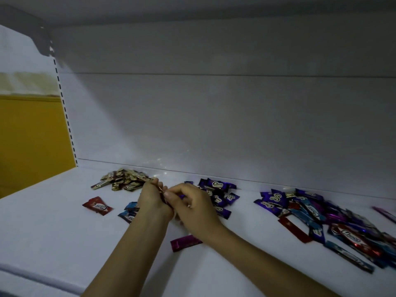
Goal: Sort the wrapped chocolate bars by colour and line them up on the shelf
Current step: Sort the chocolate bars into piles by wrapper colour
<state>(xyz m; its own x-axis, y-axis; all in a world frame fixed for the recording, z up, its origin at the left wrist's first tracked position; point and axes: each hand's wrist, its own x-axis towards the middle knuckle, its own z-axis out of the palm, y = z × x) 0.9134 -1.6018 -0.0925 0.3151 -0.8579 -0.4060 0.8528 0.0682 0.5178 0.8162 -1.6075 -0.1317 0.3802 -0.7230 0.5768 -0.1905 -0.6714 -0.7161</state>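
A gold-toned bar is pinched between the left hand and right hand, at 5 o'clock of the gold pile. A mixed heap remains at 3 o'clock on the shelf. The bars are judged light, with slick wrappers; a grip across the stiff middle is advised.

The scene is taken by one head-worn camera (wide-angle), pointed forward and down into the shelf. It is held close, the upper frame being filled by the back wall.
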